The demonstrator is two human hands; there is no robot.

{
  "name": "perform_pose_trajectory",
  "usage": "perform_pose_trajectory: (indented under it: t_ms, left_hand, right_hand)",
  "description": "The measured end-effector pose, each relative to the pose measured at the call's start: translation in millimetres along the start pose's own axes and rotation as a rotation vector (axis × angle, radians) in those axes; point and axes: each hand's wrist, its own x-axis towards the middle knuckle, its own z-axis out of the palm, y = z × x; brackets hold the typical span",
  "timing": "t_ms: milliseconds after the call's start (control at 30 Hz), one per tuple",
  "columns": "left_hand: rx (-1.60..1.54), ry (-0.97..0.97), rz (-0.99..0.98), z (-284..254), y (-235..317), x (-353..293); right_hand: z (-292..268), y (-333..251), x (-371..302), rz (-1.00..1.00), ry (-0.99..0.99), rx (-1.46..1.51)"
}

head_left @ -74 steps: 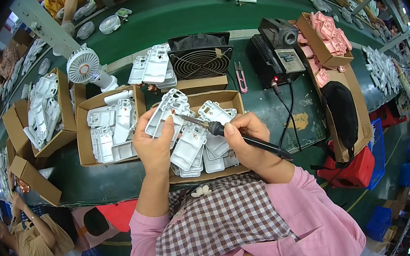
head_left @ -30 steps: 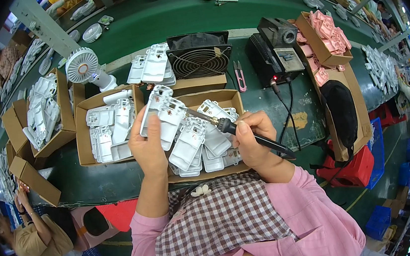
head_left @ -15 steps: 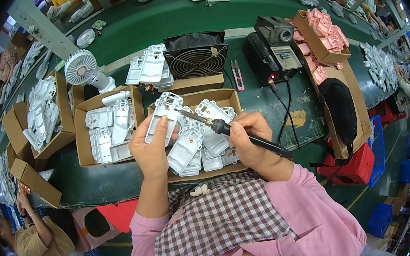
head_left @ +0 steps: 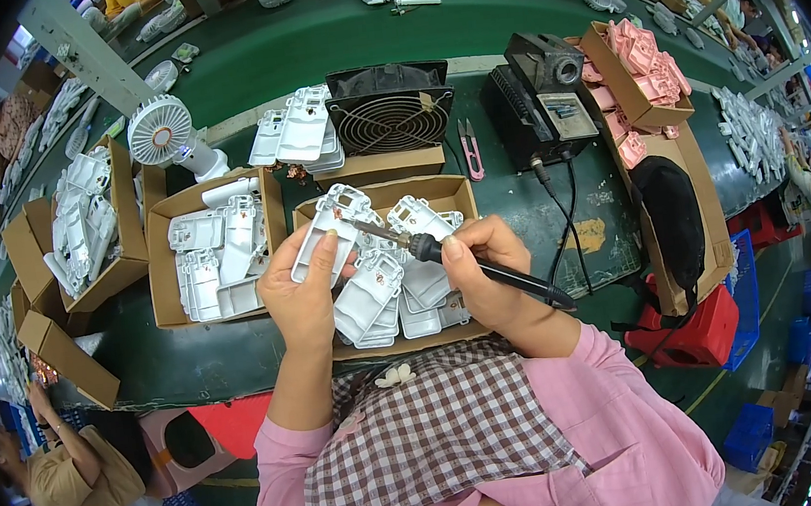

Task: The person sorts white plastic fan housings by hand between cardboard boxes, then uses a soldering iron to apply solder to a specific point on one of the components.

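Note:
My left hand [head_left: 303, 288] is closed around a white plastic housing [head_left: 324, 247], tilted upward, with a small coppery part near its upper end. In my right hand [head_left: 491, 269] is a black-handled soldering iron [head_left: 502, 280]. Its metal tip points left and reaches the upper part of the housing; whether it touches the coppery part, I cannot tell. Beneath both hands, a cardboard box [head_left: 453, 192] holds several more white housings [head_left: 371, 299], some with coppery bits on them.
A second box of white housings [head_left: 217, 248] stands left, beside a small white fan [head_left: 161, 130]. Behind are a black blower [head_left: 390, 121], pink-handled snips [head_left: 471, 150] and a black soldering station [head_left: 538, 101] with its cable. Pink housings [head_left: 637, 61] fill a box at right.
The iron and my right hand have shifted slightly left, bringing the tip over the housing's upper part. Fans on the far green belt have slid a little left.

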Motion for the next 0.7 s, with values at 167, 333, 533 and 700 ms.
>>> perform_pose_trajectory:
  t_ms: [167,333,533,700]
  left_hand:
    - [0.008,-0.014,0.015,-0.3,0.2,-1.4]
    - [0.018,-0.015,0.02,-0.5,0.4,-1.4]
    - [0.022,-0.019,0.025,-1.6,-0.2,-1.0]
    - [0.047,-0.039,0.032,-0.8,0.3,-1.9]
  right_hand:
    - [0.6,0.9,-2.6,0.04,0.022,0.042]
    - [1.2,2.2,-2.5,0.049,0.05,0.076]
    - [0.1,3.5,-2.7,0.039,0.028,0.026]
    - [-0.9,7.9,-3.9,0.043,0.076,0.108]
